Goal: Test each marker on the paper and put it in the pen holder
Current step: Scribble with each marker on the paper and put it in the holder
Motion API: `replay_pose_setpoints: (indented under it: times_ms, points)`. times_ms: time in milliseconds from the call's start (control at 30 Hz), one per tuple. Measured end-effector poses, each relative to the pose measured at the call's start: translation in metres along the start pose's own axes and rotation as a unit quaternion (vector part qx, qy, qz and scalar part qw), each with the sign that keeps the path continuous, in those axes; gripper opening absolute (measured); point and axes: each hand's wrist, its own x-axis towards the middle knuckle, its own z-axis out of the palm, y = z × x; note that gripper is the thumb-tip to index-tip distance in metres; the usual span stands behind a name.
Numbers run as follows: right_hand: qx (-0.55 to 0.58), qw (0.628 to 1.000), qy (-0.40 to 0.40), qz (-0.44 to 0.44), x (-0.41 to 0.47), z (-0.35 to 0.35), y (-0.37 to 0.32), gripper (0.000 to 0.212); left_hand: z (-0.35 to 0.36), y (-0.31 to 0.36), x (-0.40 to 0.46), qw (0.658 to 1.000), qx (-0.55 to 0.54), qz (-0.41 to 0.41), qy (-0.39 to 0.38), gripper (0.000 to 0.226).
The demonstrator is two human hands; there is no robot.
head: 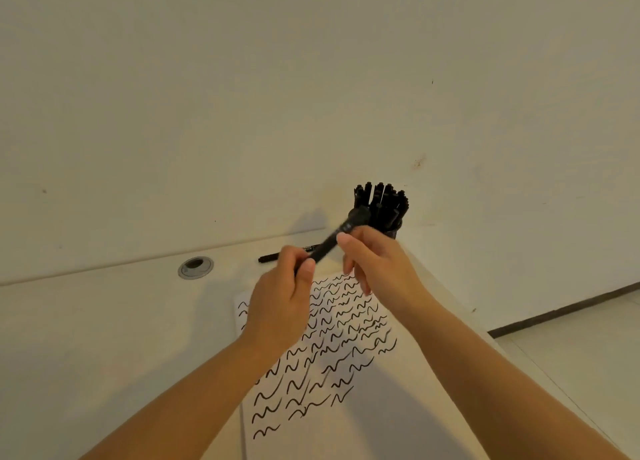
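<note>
Pale cream flat bench (104, 338) is filling the lower frame. White paper sheet (363, 407) covered in black squiggles is lying at lower centre. Left hand (277, 307) and right hand (377, 262) are hovering above it at centre, fingers of both pinching one black cylindrical marker (332, 241), slanted. Dark pen holder (393, 229) packed with black markers is standing right of centre. Another black marker (277, 257) is lying behind the hands. Round grey grommet (195, 267) is sitting at left centre.
</note>
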Motion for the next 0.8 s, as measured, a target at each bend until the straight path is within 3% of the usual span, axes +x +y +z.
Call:
replay_pose_setpoints:
  times_ms: [100, 200, 333, 467, 600, 700, 800]
  points:
    - [0.136, 0.989, -0.009, 0.058, -0.023, 0.005, 0.001, 0.034, -0.005, 0.013, -0.024, 0.996, 0.030, 0.051, -0.065, 0.025]
    - [0.169, 0.979, -0.022, 0.111, -0.042, 0.008, 0.000, 0.037, -0.009, 0.020, -0.044, 0.994, 0.026, 0.052, -0.094, 0.032]
    - [0.178, 0.966, 0.019, 0.188, -0.064, 0.009, -0.001, 0.033, -0.017, 0.022, -0.061, 0.991, 0.098, 0.060, -0.075, 0.027]
    - [0.242, 0.939, 0.034, 0.243, -0.086, 0.012, -0.001, 0.039, -0.028, 0.027, -0.070, 0.972, 0.176, 0.157, -0.020, 0.032]
    - [0.223, 0.944, 0.006, 0.242, -0.097, 0.012, -0.004, 0.031, -0.031, 0.036, -0.077, 0.935, 0.269, 0.227, -0.037, 0.032]
    - [0.220, 0.951, 0.006, 0.220, -0.102, 0.008, -0.004, 0.030, -0.031, 0.046, -0.086, 0.939, 0.276, 0.189, -0.081, 0.039]
    - [0.215, 0.955, -0.007, 0.203, -0.103, 0.007, -0.003, 0.030, -0.034, 0.051, -0.090, 0.969, 0.182, 0.093, -0.141, 0.038]
